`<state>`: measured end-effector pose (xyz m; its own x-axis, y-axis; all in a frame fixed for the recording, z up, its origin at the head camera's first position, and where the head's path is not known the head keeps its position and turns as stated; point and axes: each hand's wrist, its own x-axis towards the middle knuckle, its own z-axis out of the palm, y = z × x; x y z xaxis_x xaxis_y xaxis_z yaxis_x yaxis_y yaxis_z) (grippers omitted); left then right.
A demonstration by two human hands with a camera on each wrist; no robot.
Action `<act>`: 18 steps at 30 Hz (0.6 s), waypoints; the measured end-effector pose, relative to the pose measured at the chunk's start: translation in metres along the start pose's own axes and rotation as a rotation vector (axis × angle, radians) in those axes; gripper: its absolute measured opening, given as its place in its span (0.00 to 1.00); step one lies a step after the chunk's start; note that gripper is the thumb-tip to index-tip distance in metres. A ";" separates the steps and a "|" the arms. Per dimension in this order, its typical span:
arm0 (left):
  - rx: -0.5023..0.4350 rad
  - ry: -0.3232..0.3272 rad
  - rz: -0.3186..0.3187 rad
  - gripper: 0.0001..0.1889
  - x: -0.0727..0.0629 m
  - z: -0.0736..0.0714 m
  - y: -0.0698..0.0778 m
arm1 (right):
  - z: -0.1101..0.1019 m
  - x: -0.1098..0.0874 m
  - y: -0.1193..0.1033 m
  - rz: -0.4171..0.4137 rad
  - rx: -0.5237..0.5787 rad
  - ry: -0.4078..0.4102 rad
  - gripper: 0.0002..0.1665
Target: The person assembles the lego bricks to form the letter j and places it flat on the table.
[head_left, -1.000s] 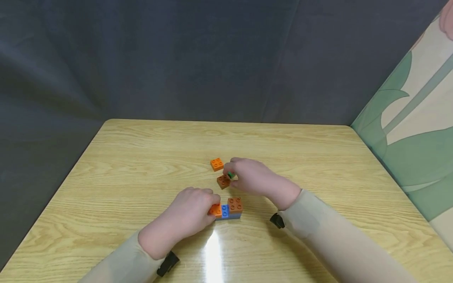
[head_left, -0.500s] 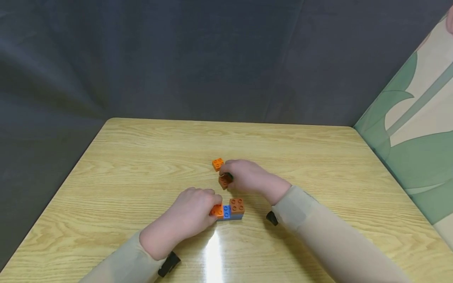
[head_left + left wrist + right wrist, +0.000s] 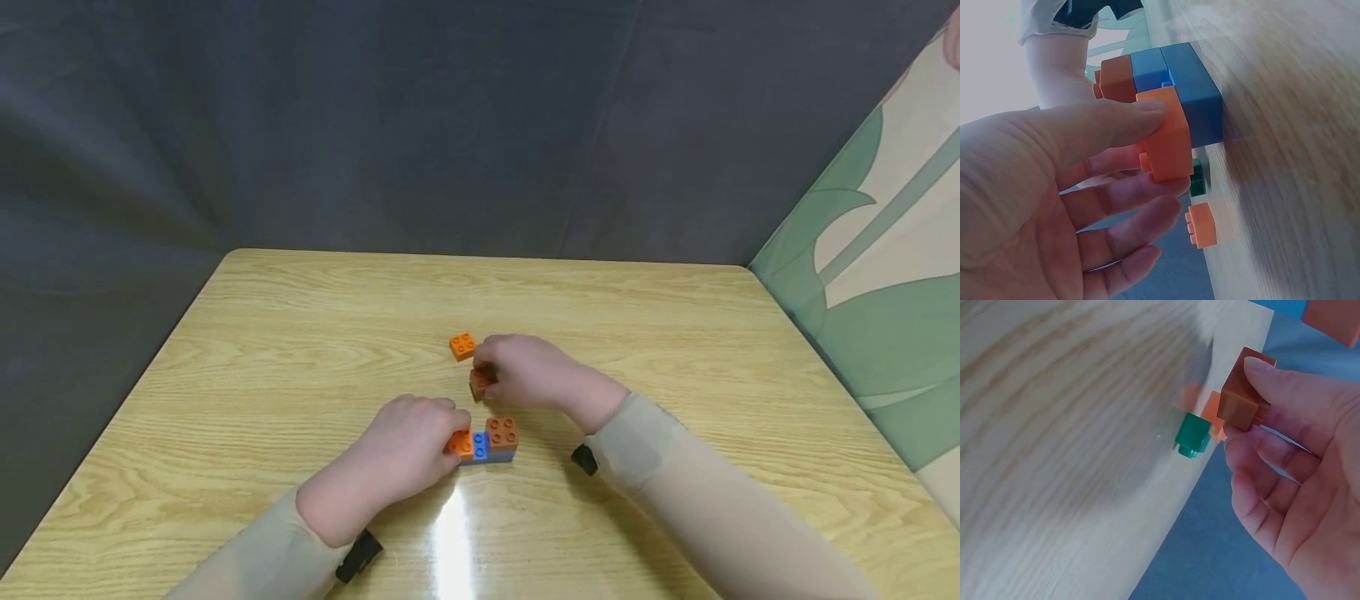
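Note:
My left hand (image 3: 401, 446) pinches an orange toy brick (image 3: 1169, 134) between thumb and fingers. That brick sits at the left end of a joined block of blue bricks (image 3: 1194, 94), with a brown brick (image 3: 502, 433) on top at the other end. Farther out, my right hand (image 3: 532, 371) grips a loose brown brick (image 3: 1242, 397) by thumb and fingertips; in the right wrist view it looks tilted and raised from the table. Beside it a small green brick (image 3: 1193, 431) lies on the table, mostly hidden by the right hand in the head view.
Another orange brick (image 3: 462, 345) lies just beyond the right hand's fingertips. The wooden table (image 3: 300, 333) reaches back to a dark curtain (image 3: 450, 125). A patterned cloth (image 3: 885, 317) hangs along the right side.
My right hand has shifted slightly left, and its fingers now hold the loose brown brick, which has turned and moved a little right. The left hand keeps its grip.

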<state>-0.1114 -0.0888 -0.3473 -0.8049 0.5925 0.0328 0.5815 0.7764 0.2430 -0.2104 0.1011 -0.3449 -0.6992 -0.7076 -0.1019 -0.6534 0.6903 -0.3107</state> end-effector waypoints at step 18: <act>0.018 -0.006 -0.013 0.13 -0.001 0.001 0.001 | -0.019 -0.027 -0.013 -0.021 -0.002 0.045 0.15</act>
<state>-0.1100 -0.0885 -0.3478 -0.8119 0.5833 0.0237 0.5728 0.7880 0.2258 -0.1884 0.1143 -0.3200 -0.6977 -0.7144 -0.0532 -0.6684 0.6759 -0.3104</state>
